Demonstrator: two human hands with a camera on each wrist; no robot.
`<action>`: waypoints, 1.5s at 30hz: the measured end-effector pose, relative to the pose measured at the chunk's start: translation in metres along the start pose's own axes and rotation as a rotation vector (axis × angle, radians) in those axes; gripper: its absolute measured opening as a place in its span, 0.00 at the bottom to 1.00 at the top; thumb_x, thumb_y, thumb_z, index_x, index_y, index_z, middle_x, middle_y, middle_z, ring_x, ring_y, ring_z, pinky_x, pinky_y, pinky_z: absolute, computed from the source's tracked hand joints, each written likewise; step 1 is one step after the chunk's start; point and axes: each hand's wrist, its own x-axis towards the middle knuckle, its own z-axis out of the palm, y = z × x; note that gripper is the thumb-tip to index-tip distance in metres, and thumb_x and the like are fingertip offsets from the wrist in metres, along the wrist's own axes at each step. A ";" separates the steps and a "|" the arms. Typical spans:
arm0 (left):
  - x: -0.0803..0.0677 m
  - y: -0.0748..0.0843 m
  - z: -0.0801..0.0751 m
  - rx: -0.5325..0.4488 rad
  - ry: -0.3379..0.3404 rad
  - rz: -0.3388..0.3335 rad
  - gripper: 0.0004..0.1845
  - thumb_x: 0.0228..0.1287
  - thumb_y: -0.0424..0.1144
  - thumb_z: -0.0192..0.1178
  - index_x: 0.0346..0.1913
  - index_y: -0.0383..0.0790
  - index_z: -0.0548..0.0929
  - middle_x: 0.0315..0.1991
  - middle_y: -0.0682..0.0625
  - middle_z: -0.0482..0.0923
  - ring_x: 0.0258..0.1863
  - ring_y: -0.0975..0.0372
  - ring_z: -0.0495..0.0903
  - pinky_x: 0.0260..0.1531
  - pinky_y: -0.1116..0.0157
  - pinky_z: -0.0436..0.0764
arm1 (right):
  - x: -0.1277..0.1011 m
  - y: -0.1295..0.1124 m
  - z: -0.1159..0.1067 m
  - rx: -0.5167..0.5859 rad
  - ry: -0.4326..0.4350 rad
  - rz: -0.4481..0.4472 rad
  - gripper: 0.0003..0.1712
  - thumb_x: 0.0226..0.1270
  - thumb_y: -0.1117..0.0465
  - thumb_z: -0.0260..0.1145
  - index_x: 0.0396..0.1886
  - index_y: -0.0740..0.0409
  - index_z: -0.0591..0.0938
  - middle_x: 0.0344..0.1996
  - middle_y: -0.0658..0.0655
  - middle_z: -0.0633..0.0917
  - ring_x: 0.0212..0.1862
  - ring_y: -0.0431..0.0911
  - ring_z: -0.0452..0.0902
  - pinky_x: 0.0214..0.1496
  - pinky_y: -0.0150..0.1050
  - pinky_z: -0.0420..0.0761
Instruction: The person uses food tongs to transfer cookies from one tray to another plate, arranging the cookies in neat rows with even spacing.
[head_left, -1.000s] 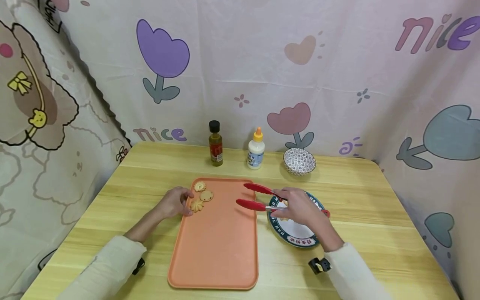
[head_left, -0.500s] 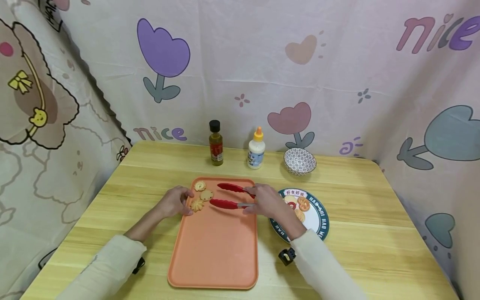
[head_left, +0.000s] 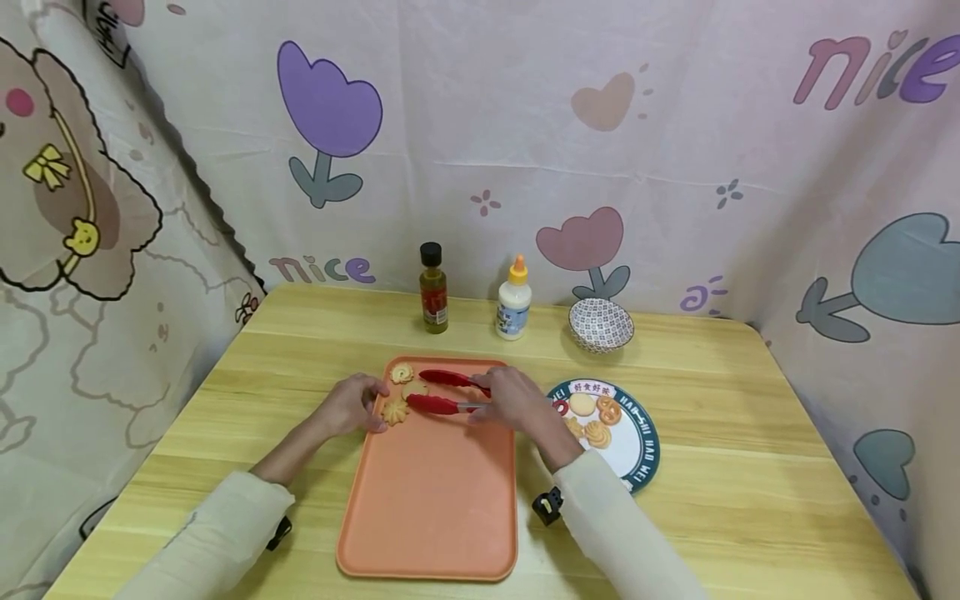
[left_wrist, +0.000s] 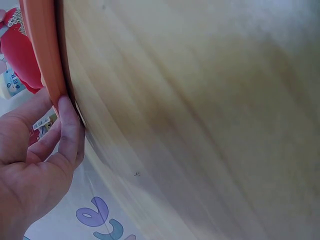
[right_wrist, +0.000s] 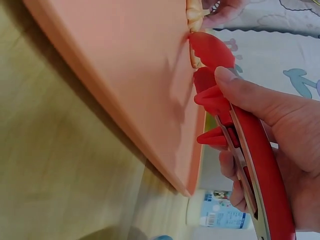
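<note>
On the far left part of the orange tray (head_left: 427,500) lie three cookies (head_left: 410,388). The left hand (head_left: 349,406) pinches its left rim (left_wrist: 44,45); the right hand (head_left: 512,399), extended from the near right, grips red tongs (head_left: 435,405), spread at the middle one.

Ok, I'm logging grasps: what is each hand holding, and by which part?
The right hand holds red tongs by the arms; the left hand grips the orange tray by its left rim.

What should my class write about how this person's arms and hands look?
The left sleeve and right sleeve are cream and loose. A small black device shows near each sleeve end. The left hand and right hand are ungloved.
</note>
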 end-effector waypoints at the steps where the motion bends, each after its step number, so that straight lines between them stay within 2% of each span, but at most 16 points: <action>1: 0.000 0.000 0.000 0.004 -0.001 0.006 0.25 0.42 0.25 0.73 0.46 0.29 0.78 0.39 0.40 0.69 0.27 0.61 0.69 0.22 0.69 0.74 | 0.000 -0.001 0.000 -0.010 -0.002 -0.002 0.35 0.49 0.47 0.76 0.59 0.52 0.79 0.41 0.55 0.83 0.41 0.46 0.78 0.44 0.40 0.79; 7: -0.001 0.000 0.000 0.001 -0.004 0.009 0.25 0.41 0.25 0.73 0.47 0.29 0.78 0.39 0.41 0.69 0.27 0.61 0.69 0.22 0.69 0.74 | 0.002 -0.005 -0.002 -0.075 0.014 -0.037 0.33 0.49 0.46 0.75 0.56 0.52 0.81 0.34 0.53 0.83 0.35 0.44 0.76 0.38 0.37 0.78; 14: -0.003 0.000 -0.001 0.007 0.002 0.015 0.25 0.41 0.25 0.73 0.46 0.29 0.78 0.39 0.41 0.69 0.26 0.60 0.69 0.22 0.68 0.75 | 0.003 -0.009 -0.005 -0.068 0.013 -0.024 0.30 0.50 0.48 0.75 0.54 0.53 0.82 0.38 0.54 0.85 0.38 0.44 0.78 0.42 0.38 0.78; 19: -0.003 0.000 -0.001 0.024 0.007 0.022 0.24 0.42 0.25 0.73 0.46 0.29 0.78 0.38 0.41 0.69 0.26 0.61 0.69 0.21 0.69 0.74 | -0.001 -0.007 -0.006 -0.030 0.023 -0.015 0.30 0.49 0.49 0.76 0.53 0.53 0.82 0.39 0.55 0.85 0.37 0.43 0.76 0.41 0.38 0.78; 24: -0.004 0.000 -0.002 0.036 0.006 0.018 0.25 0.42 0.26 0.73 0.47 0.29 0.78 0.38 0.42 0.70 0.27 0.61 0.69 0.22 0.69 0.74 | -0.013 0.003 -0.007 -0.023 0.048 -0.017 0.30 0.49 0.50 0.76 0.54 0.55 0.82 0.39 0.56 0.85 0.38 0.46 0.78 0.42 0.40 0.79; 31: -0.004 0.000 -0.004 0.031 -0.009 0.028 0.25 0.44 0.27 0.73 0.48 0.29 0.77 0.37 0.42 0.69 0.27 0.60 0.69 0.22 0.68 0.75 | -0.030 0.021 -0.011 0.011 0.083 -0.012 0.32 0.49 0.50 0.76 0.54 0.56 0.82 0.35 0.56 0.85 0.30 0.42 0.71 0.30 0.34 0.72; 35: -0.002 0.001 -0.003 0.038 -0.007 0.030 0.25 0.44 0.27 0.73 0.48 0.29 0.77 0.38 0.41 0.70 0.27 0.61 0.69 0.23 0.69 0.74 | -0.041 0.032 -0.017 0.025 0.099 0.002 0.32 0.48 0.50 0.77 0.55 0.55 0.82 0.35 0.54 0.84 0.29 0.42 0.70 0.27 0.32 0.70; 39: -0.001 0.002 -0.001 0.034 -0.011 0.045 0.25 0.43 0.27 0.73 0.48 0.28 0.77 0.39 0.41 0.70 0.27 0.62 0.69 0.23 0.69 0.75 | -0.052 0.042 -0.025 0.028 0.090 0.037 0.34 0.48 0.49 0.77 0.57 0.54 0.81 0.34 0.54 0.83 0.30 0.42 0.70 0.27 0.32 0.69; 45: -0.003 0.000 -0.001 0.026 -0.012 0.041 0.25 0.44 0.28 0.73 0.48 0.28 0.77 0.38 0.41 0.70 0.26 0.62 0.69 0.22 0.69 0.73 | -0.070 0.056 -0.037 0.030 0.077 0.103 0.35 0.48 0.49 0.76 0.58 0.54 0.80 0.42 0.53 0.85 0.33 0.43 0.71 0.31 0.34 0.71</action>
